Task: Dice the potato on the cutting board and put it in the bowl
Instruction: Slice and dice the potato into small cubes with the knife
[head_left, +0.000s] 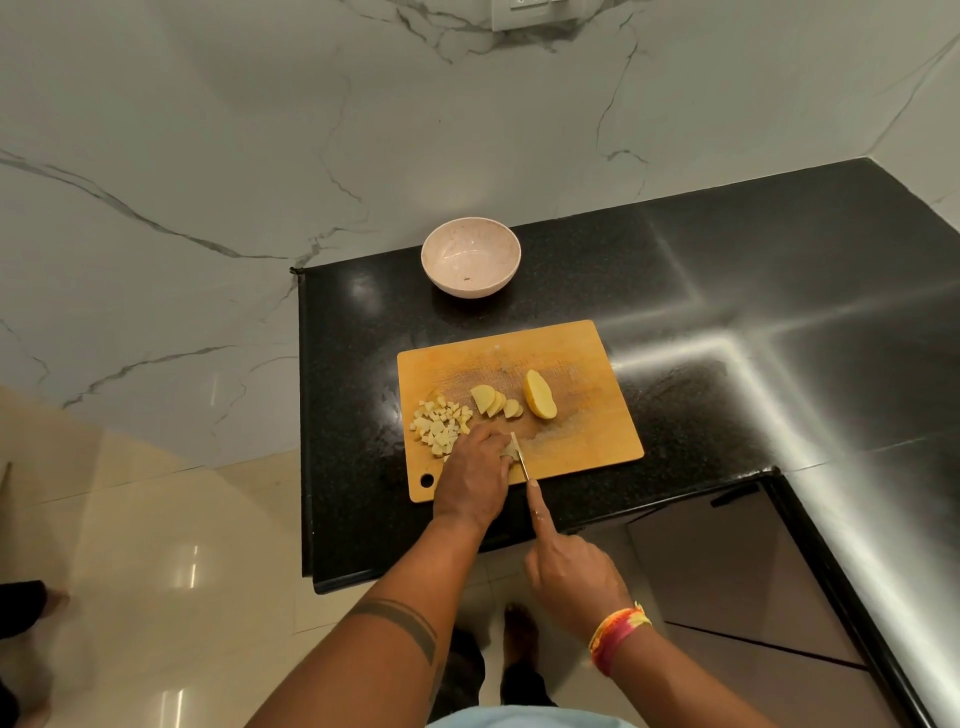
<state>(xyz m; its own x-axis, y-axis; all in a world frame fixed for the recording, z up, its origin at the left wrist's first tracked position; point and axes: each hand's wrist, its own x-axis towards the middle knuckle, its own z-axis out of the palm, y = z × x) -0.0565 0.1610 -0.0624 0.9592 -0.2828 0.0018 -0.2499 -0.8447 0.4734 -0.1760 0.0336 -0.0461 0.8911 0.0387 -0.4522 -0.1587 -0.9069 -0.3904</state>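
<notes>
A wooden cutting board (571, 353) lies on the black counter. On its left side sits a pile of potato dice (439, 423). Several potato slices (493, 401) lean together mid-board, and a potato half (540, 395) lies to their right. My left hand (475, 473) holds a small potato piece (511, 448) down near the board's front edge, fingers curled over it. My right hand (569, 566) grips a knife (521, 457), index finger stretched along its spine, blade against the piece. The pale pink bowl (470, 257) stands behind the board and looks nearly empty.
The black counter (727, 291) runs back to a white marble wall and turns along the right side. Its left edge drops to a tiled floor (156, 519). Cabinet fronts (727, 561) sit below the counter at the right. Feet show at the frame's left edge and below my arms.
</notes>
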